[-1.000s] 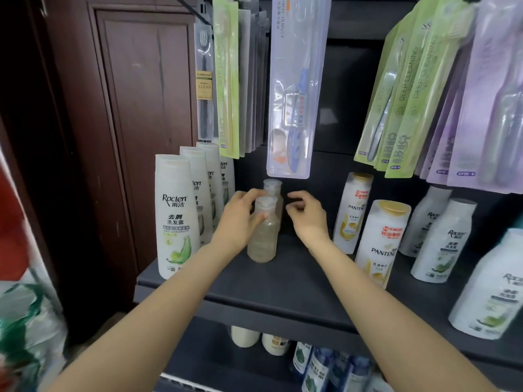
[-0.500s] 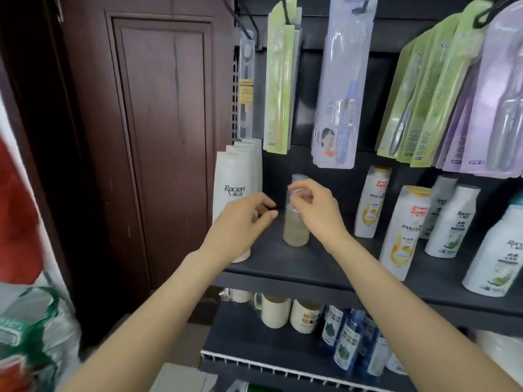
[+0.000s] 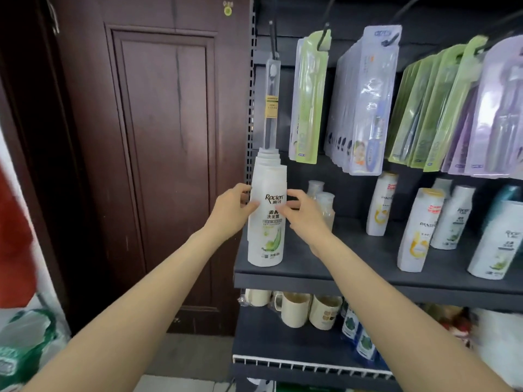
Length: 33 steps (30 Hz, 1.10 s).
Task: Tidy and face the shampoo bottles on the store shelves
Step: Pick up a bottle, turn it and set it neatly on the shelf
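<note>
Racien shampoo bottle point(image 3: 267, 222): upright, label forward, at the shelf point(image 3: 325, 274) left front corner, more white bottles lined up behind | left hand point(image 3: 232, 210): grasping the bottle's 9 o'clock side | right hand point(image 3: 304, 213): fingertips on its 3 o'clock side | clear bottles point(image 3: 324, 202): just at 3 o'clock, behind the right hand | Pantene bottles point(image 3: 418, 230): farther toward 3 o'clock.

One head-worn wide-angle camera looks forward and slightly down along both outstretched forearms, close to the left end of a dark shelf point(image 3: 311, 274). The view faces the shelving nearly head-on, taking in hanging toothbrush packs point(image 3: 365, 108) above, a lower tier of mugs point(image 3: 294, 308), and a brown wooden door point(image 3: 164, 154) at left.
</note>
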Available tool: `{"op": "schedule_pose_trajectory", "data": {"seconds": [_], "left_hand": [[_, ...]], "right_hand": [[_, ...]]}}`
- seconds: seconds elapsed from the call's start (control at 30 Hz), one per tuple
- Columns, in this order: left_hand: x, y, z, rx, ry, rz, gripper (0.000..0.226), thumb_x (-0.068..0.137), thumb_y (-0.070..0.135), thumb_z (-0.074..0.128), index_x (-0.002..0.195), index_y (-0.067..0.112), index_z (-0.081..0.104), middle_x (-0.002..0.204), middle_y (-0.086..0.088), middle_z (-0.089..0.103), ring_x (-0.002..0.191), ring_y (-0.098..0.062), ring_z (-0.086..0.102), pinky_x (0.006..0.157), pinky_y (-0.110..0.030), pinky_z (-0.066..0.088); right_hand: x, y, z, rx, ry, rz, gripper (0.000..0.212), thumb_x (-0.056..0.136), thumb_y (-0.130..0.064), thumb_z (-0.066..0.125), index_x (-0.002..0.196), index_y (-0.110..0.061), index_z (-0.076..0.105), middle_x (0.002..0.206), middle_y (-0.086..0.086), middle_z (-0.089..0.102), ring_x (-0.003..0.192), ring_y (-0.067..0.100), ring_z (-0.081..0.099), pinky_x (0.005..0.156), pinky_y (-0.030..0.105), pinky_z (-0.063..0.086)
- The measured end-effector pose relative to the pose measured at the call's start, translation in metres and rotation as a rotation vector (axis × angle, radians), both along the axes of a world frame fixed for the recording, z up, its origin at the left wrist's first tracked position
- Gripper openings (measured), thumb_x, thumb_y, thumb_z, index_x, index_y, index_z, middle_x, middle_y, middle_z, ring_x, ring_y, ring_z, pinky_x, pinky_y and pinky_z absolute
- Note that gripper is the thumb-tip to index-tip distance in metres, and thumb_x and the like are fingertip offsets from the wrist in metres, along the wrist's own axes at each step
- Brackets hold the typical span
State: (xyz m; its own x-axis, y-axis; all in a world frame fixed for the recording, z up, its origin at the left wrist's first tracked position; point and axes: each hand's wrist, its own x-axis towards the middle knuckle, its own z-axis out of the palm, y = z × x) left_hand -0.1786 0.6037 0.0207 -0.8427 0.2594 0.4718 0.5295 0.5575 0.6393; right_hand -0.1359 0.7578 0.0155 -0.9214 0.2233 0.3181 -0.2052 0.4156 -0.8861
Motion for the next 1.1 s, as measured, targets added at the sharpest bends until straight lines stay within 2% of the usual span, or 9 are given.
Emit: {"op": "schedule_pose_trajectory", "data": {"seconds": [0.1,0.2,0.3,0.57,0.7,0.8,0.9,1.0,1.1], "left_hand": [[-0.008,0.000,-0.005,-0.006,-0.092,-0.088,0.035,0.093,0.027,0.053,0.127,0.018,0.051,0.118,-0.005,0.061,0.109,-0.019,0.057,0.083,-0.027,0.041],[-0.014,-0.003,-0.009,0.058,-0.157,-0.116,0.029,0.093,0.026,0.054,0.122,0.021,0.055,0.113,-0.006,0.064,0.102,-0.020,0.061,0.087,-0.035,0.049],[-0.017,-0.006,-0.010,0.111,-0.188,-0.147,0.025,0.093,0.024,0.055,0.118,0.020,0.057,0.110,-0.006,0.065,0.099,-0.020,0.063,0.090,-0.039,0.051],[-0.020,-0.015,-0.011,0.183,-0.217,-0.236,0.024,0.092,0.023,0.056,0.116,0.025,0.057,0.106,-0.004,0.065,0.101,-0.019,0.062,0.088,-0.035,0.052],[-0.021,-0.037,-0.011,0.157,-0.270,-0.395,0.025,0.091,0.023,0.058,0.115,0.024,0.059,0.110,-0.001,0.064,0.101,-0.009,0.060,0.087,-0.025,0.050],[-0.019,-0.057,-0.016,0.101,-0.375,-0.510,0.025,0.089,0.028,0.060,0.114,0.024,0.060,0.112,0.008,0.065,0.100,-0.002,0.062,0.083,-0.019,0.050],[-0.019,-0.075,-0.022,0.100,-0.467,-0.604,0.037,0.086,0.028,0.064,0.122,0.025,0.055,0.112,0.009,0.066,0.098,-0.005,0.065,0.081,-0.022,0.054],[-0.019,-0.085,-0.025,0.093,-0.430,-0.606,0.040,0.085,0.026,0.066,0.123,0.025,0.053,0.111,0.005,0.066,0.097,-0.011,0.066,0.079,-0.027,0.056],[-0.016,-0.087,-0.028,0.046,-0.269,-0.546,0.044,0.085,0.031,0.065,0.126,0.024,0.051,0.106,0.009,0.062,0.091,-0.006,0.063,0.076,-0.018,0.053]], "right_hand": [[-0.005,0.002,0.000,0.010,-0.036,0.017,0.041,0.093,-0.024,0.057,0.131,-0.016,0.047,0.122,0.004,0.058,0.102,0.013,0.054,0.080,0.029,0.045],[-0.008,0.002,-0.001,-0.038,-0.060,0.056,0.040,0.092,-0.023,0.059,0.130,-0.017,0.047,0.117,0.001,0.057,0.101,0.013,0.054,0.072,0.023,0.045],[-0.014,0.001,-0.003,-0.050,-0.062,0.086,0.037,0.090,-0.023,0.061,0.125,-0.018,0.051,0.113,-0.002,0.058,0.107,0.017,0.057,0.080,0.030,0.048],[-0.015,-0.012,-0.010,-0.172,0.011,0.061,0.018,0.087,-0.017,0.066,0.102,-0.021,0.057,0.111,0.001,0.067,0.104,0.017,0.063,0.089,0.043,0.053],[-0.005,-0.024,-0.012,-0.402,0.032,0.055,0.028,0.088,-0.014,0.064,0.114,-0.008,0.057,0.112,0.008,0.067,0.101,0.023,0.066,0.082,0.045,0.056],[0.002,-0.033,-0.011,-0.584,0.013,0.100,0.025,0.091,-0.015,0.058,0.116,-0.007,0.057,0.111,0.009,0.069,0.103,0.026,0.066,0.079,0.046,0.056],[0.003,-0.045,-0.013,-0.777,-0.007,0.145,0.019,0.092,-0.014,0.056,0.110,-0.008,0.060,0.111,0.012,0.068,0.104,0.029,0.064,0.078,0.046,0.056],[0.006,-0.060,-0.015,-0.867,0.007,0.164,0.016,0.093,-0.014,0.054,0.107,-0.007,0.060,0.110,0.013,0.066,0.102,0.029,0.064,0.075,0.045,0.058],[0.007,-0.078,-0.015,-0.709,-0.032,0.014,0.019,0.093,-0.026,0.056,0.106,-0.012,0.059,0.107,0.009,0.066,0.095,0.025,0.066,0.074,0.043,0.058]]}}
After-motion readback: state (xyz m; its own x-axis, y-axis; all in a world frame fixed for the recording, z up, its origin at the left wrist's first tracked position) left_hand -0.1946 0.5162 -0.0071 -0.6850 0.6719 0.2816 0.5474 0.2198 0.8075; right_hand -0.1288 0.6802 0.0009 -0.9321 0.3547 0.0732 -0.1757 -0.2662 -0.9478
